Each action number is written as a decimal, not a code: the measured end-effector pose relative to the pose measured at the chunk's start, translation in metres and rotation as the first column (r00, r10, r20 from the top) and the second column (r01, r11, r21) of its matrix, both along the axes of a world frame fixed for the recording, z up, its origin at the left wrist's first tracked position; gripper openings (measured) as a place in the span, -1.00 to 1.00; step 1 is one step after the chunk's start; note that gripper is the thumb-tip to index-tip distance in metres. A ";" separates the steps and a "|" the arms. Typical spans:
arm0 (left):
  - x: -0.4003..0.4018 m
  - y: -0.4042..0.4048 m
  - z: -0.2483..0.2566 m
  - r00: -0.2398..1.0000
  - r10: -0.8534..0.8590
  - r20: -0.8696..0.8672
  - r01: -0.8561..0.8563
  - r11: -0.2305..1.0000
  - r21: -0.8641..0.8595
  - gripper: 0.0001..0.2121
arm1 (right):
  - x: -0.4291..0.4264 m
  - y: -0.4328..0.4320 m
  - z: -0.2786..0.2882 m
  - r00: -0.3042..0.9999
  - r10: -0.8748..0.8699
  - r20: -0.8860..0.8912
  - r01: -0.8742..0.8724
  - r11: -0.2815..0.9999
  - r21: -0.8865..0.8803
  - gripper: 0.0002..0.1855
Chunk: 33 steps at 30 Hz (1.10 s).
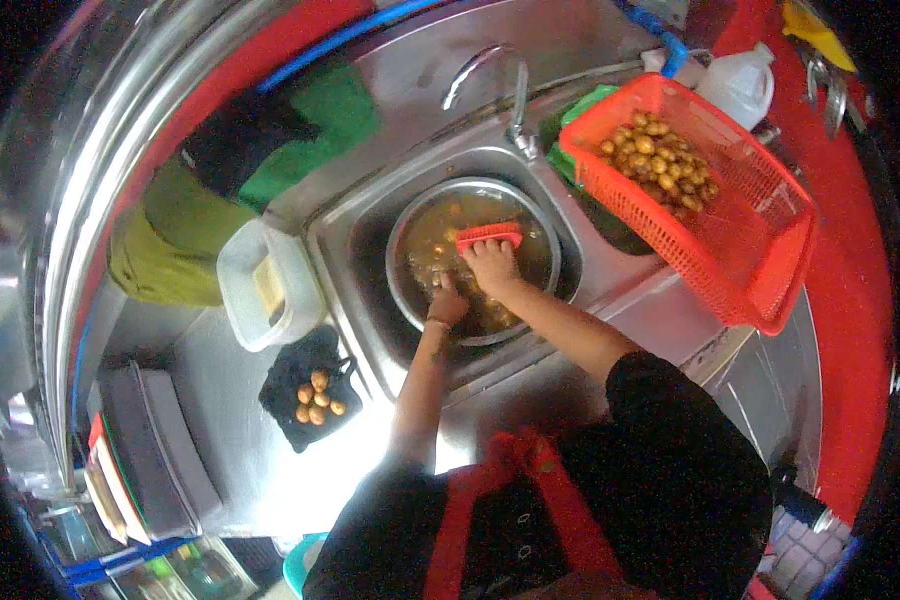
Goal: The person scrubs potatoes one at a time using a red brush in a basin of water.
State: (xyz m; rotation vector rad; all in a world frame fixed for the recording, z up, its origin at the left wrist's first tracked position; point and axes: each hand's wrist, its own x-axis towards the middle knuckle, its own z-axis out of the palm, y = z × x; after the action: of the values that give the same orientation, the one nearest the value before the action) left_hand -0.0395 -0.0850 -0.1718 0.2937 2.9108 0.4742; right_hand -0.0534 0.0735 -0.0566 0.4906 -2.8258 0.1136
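A round metal basin point(395, 279) sits in the steel sink point(365, 247), filled with murky brown water. Over it, my right hand point(493, 266) grips a red scrubbing brush point(489, 235), bristles edge showing along its far side. My left hand point(448, 301) dips into the water close beside the right one; its fingers are partly hidden, and whether they hold anything cannot be told. A few small round potatoes point(439, 249) show through the water near my hands.
Right of the sink, a red plastic basket point(750, 217) holds many small potatoes point(664, 161). A curved faucet point(523, 112) rises behind the basin. To the left are a white plastic tub point(270, 285) and a black cloth point(292, 375) with several potatoes point(318, 397). A white jug point(739, 84) stands behind the basket.
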 end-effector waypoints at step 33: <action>0.011 0.013 0.143 0.512 -0.552 0.658 -0.859 -0.329 0.393 -0.68 | -0.028 0.022 0.050 0.992 0.119 -0.046 -0.121 0.763 -0.635 -0.76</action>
State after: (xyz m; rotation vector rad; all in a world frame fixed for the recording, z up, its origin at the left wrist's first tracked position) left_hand -0.0282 -0.0717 -0.0289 -0.4353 0.5546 2.3002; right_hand -0.0816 0.0953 -0.0069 0.4960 -2.5147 1.0582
